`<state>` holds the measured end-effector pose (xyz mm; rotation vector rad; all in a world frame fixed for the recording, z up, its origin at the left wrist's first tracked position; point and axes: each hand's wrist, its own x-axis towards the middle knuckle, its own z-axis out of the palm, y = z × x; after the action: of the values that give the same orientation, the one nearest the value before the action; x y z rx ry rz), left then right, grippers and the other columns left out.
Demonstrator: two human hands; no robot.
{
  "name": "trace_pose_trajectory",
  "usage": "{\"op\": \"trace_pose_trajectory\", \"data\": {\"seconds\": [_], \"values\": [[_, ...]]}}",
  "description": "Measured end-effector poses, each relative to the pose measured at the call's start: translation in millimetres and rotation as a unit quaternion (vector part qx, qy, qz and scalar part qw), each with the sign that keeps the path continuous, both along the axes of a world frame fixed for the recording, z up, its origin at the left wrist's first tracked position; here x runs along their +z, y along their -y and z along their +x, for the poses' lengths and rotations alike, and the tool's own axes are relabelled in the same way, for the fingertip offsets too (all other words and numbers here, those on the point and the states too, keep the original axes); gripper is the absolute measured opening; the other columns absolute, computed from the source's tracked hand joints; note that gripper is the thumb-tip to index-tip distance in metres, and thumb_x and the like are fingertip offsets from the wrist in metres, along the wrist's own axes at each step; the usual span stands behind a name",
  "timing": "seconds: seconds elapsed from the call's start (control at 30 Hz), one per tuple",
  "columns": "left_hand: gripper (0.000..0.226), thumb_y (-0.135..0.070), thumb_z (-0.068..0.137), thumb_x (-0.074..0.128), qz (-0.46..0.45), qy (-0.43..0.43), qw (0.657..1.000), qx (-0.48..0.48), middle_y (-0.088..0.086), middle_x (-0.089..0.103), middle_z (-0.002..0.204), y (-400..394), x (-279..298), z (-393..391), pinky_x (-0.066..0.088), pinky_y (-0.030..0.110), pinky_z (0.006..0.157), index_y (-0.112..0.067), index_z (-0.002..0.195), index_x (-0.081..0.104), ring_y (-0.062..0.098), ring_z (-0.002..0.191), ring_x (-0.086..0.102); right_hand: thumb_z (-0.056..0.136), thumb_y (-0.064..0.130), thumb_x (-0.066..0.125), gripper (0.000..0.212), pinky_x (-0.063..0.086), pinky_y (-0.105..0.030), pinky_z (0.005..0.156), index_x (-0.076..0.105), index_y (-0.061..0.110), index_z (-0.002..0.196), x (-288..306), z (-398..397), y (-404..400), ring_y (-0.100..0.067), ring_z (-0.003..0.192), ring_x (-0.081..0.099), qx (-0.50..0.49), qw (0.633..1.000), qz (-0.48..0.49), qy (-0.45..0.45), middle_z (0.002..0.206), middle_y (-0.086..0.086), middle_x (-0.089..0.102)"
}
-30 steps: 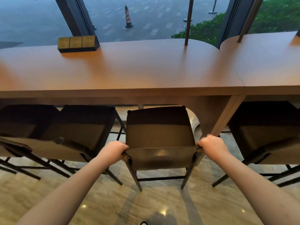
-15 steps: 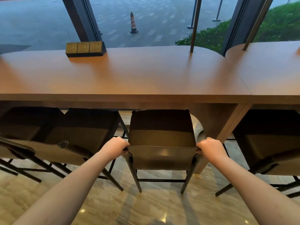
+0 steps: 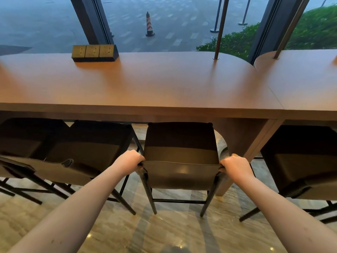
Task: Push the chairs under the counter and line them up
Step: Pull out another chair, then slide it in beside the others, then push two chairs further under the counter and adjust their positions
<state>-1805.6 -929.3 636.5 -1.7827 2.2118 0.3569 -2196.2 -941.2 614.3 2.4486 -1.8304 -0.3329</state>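
Both hands gripped the middle chair's backrest.
Left hand [image 3: 129, 160] and right hand [image 3: 235, 167] had fingers clamped on the chair [image 3: 181, 161], its seat under the desk [image 3: 145, 84].

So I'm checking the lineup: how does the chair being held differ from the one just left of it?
The held chair sits square to the counter; the left neighbour is angled. The held chair has the left hand and right hand gripping its backrest corners; the neighbour is untouched. A gap separates them, while the neighbour crowds the next chair leftward. Both are dark, black-legged, with seats partly under the counter.
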Motion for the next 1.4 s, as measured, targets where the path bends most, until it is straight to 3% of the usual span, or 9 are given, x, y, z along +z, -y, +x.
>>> {"op": "trace_pose_trajectory", "data": {"seconds": [0.17, 0.43, 0.8, 0.97, 1.07, 1.13, 1.23, 1.3, 1.4], "values": [[0.018, -0.021, 0.097, 0.063, -0.013, -0.01, 1.0, -0.013, 0.001, 0.072, 0.099, 0.3, 0.2, -2.5, 0.057, 0.028, 0.086, -0.019, 0.113, 0.071, 0.017, 0.091, 0.07, 0.094, 0.035, 0.061, 0.013, 0.046, -0.024, 0.067, 0.07, 0.03, 0.102, 2.9, -4.4, 4.6, -0.015, 0.091, 0.063, 0.015, 1.0, -0.004, -0.008, 0.094, 0.006, 0.068], [0.017, -0.021, 0.095, 0.066, -0.024, -0.014, 1.0, -0.014, 0.001, 0.072, 0.096, 0.9, 0.6, -0.1, 0.058, 0.03, 0.085, -0.018, 0.11, 0.073, 0.017, 0.088, 0.07, 0.092, 0.036, 0.064, 0.009, 0.039, -0.025, 0.061, 0.069, 0.03, 0.097, 5.0, -1.4, 4.7, -0.017, 0.086, 0.064, 0.003, 1.0, -0.002, -0.006, 0.084, 0.006, 0.059], [0.014, -0.021, 0.094, 0.067, -0.029, -0.019, 0.999, -0.012, -0.001, 0.071, 0.09, -4.0, -9.4, -2.4, 0.058, 0.03, 0.084, -0.019, 0.106, 0.074, 0.014, 0.082, 0.069, 0.092, 0.035, 0.065, 0.014, 0.044, -0.025, 0.066, 0.068, 0.027, 0.104, 5.5, -4.8, -1.9, -0.017, 0.094, 0.063, 0.002, 1.0, 0.005, -0.021, 0.098, 0.001, 0.066], [0.015, -0.018, 0.095, 0.066, -0.032, -0.008, 0.999, -0.014, 0.002, 0.072, 0.096, -6.4, -10.2, -4.1, 0.058, 0.033, 0.085, -0.017, 0.109, 0.072, 0.018, 0.088, 0.07, 0.088, 0.033, 0.071, 0.019, 0.044, -0.025, 0.065, 0.066, 0.028, 0.105, -1.1, -7.2, -0.5, -0.018, 0.098, 0.06, -0.003, 1.0, 0.008, -0.015, 0.102, 0.002, 0.064], [0.018, -0.021, 0.095, 0.066, -0.047, 0.006, 0.999, -0.026, 0.002, 0.071, 0.104, -8.0, -9.5, -5.8, 0.057, 0.032, 0.084, -0.02, 0.113, 0.07, 0.018, 0.093, 0.069, 0.086, 0.034, 0.073, 0.027, 0.051, -0.031, 0.073, 0.065, 0.027, 0.111, -2.9, -7.1, 3.6, -0.021, 0.103, 0.058, 0.0, 1.0, 0.026, -0.008, 0.108, 0.0, 0.064], [0.034, -0.032, 0.093, 0.068, -0.058, 0.001, 0.998, -0.022, -0.001, 0.069, 0.116, -8.5, -8.9, -6.4, 0.057, 0.032, 0.083, -0.025, 0.126, 0.064, 0.017, 0.1, 0.067, 0.085, 0.039, 0.072, 0.037, 0.051, -0.035, 0.082, 0.063, 0.028, 0.119, -2.7, -6.8, 7.3, -0.023, 0.107, 0.055, 0.011, 0.999, 0.035, 0.002, 0.115, 0.001, 0.063], [0.069, -0.059, 0.09, 0.062, -0.071, -0.038, 0.997, 0.008, -0.002, 0.058, 0.137, -10.4, -6.3, -6.7, 0.054, 0.032, 0.084, -0.03, 0.149, 0.041, 0.019, 0.118, 0.06, 0.078, 0.058, 0.07, 0.068, 0.041, -0.043, 0.1, 0.047, 0.034, 0.138, -0.8, -9.4, 7.1, -0.024, 0.123, 0.049, -0.001, 0.995, 0.06, 0.077, 0.132, 0.003, 0.058], [0.078, -0.07, 0.089, 0.052, -0.099, -0.058, 0.993, 0.024, -0.002, 0.048, 0.149, -16.9, -4.8, -6.2, 0.049, 0.037, 0.095, -0.034, 0.154, 0.028, 0.021, 0.131, 0.051, 0.076, 0.069, 0.064, 0.078, 0.034, -0.046, 0.108, 0.04, 0.035, 0.143, -0.4, -10.6, 2.8, -0.024, 0.13, 0.046, -0.007, 0.99, 0.046, 0.129, 0.138, 0.003, 0.055], [0.084, -0.075, 0.09, 0.043, -0.112, -0.062, 0.991, 0.03, -0.003, 0.025, 0.164, -32.8, -3.0, -2.9, 0.019, 0.044, 0.12, -0.038, 0.158, 0.009, 0.022, 0.15, 0.026, 0.078, 0.076, 0.055, 0.082, 0.028, -0.047, 0.113, 0.036, 0.034, 0.145, 3.5, -3.3, -7.6, -0.025, 0.133, 0.044, 0.006, 0.984, 0.02, 0.177, 0.139, 0.002, 0.054]]}}
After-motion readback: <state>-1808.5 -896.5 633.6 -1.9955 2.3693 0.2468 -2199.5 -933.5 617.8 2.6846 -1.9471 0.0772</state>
